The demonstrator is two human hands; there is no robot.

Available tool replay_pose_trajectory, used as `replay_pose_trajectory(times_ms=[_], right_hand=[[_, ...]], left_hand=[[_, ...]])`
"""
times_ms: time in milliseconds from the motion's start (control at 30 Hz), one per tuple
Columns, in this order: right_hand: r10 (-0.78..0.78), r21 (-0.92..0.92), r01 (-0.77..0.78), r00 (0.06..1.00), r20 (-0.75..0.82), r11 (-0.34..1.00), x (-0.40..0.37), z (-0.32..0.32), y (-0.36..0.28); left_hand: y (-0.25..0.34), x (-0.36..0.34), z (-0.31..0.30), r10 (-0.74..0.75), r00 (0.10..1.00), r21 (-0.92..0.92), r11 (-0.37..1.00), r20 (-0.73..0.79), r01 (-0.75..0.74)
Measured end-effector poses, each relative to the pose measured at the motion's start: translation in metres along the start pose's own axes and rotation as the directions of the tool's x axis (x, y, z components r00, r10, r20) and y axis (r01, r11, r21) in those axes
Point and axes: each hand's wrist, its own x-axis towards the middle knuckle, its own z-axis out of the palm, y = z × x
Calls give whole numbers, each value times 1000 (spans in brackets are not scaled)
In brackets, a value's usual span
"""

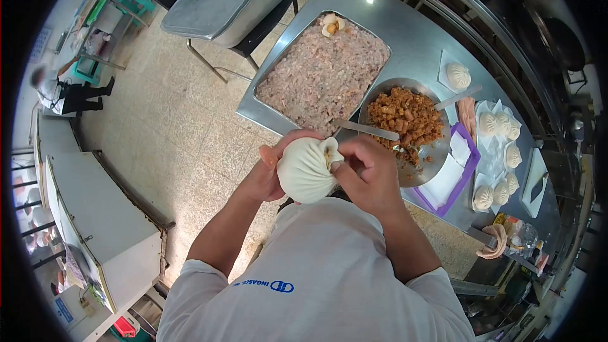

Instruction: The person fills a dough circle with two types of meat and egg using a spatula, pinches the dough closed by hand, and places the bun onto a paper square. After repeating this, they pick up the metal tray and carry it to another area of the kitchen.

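Note:
A large pleated white dough bun (pixel 305 171) rests in my left hand (pixel 265 177), whose fingers curl round its left side and top edge. My right hand (pixel 370 174) pinches the gathered dough at the bun's right side, where a small opening shows some brown filling. Just beyond both hands lies a metal tray of pale pink ground meat (pixel 323 63), with a few pale pieces at its top corner. To the right of it, a steel bowl (pixel 437 168) contains brown chopped filling (pixel 405 117). A flat metal spatula (pixel 373 130) reaches across from tray to bowl.
Right of the bowl sit a purple-rimmed tray (pixel 468 174) with white papers and several pleated buns (pixel 488 123) on paper. One bun (pixel 458 76) stands apart. A lidded tub (pixel 225 0) is behind. Another person (pixel 57 94) stands far left, near a counter (pixel 104 215).

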Motion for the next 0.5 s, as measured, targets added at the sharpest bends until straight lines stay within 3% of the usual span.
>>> replay_pose_trajectory(times_ms=[33, 100, 167, 233, 333, 367, 433, 500], right_hand=[[41, 64, -39, 999, -31, 997, 2, 3, -2], [82, 128, -73, 995, -61, 989, 2, 4, -2], [-21, 17, 21, 1000, 15, 1000, 0, 0, 4], [-42, -11, 42, 999, 29, 999, -5, -2, 9], [-32, -23, 32, 999, 11, 999, -8, 0, 8], [-1, -10, 1, 1000, -24, 1000, -8, 2, 7], [68, 38, -67, 998, -14, 997, -3, 0, -4], [139, 84, -138, 990, -4, 987, -3, 0, -5]], left_hand=[[-2, 1, 1, 47, 999, 76, 996, -7, -47], [-4, 2, -2, 11, 1000, 57, 998, 5, -12], [2, 0, -5, -25, 1000, 40, 999, 17, 24], [14, -5, -5, -198, 979, -40, 979, 45, 200], [3, -5, -5, -234, 971, -127, 966, -41, 227], [-2, -3, -2, -233, 972, -126, 966, -40, 227], [-10, 1, 3, -91, 994, -108, 991, -54, 84], [-7, 1, 6, -82, 995, -58, 995, -50, 79]])
